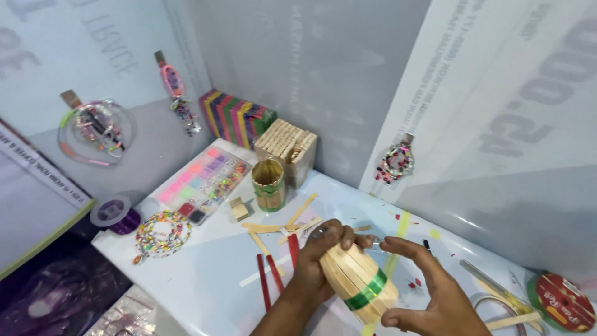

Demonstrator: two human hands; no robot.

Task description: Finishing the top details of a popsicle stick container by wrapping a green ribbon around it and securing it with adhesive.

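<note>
My left hand (317,261) grips a small cylinder made of wooden craft sticks (357,280), banded with green ribbon near its lower end. My right hand (429,286) cups the same cylinder from the right, thumb at the bottom and fingers spread over the top. A thin metal tool tip (377,244) shows between the two hands; which hand holds it I cannot tell. Loose plain and red craft sticks (280,242) lie on the white table just behind my left hand.
A second stick cup with green bands (268,185) stands mid-table beside a stack of plain sticks (287,146) and coloured sticks (236,117). A bead organiser box (202,180), bead loop (163,233), purple spool (115,214) sit left. A red ribbon roll (563,300) lies right.
</note>
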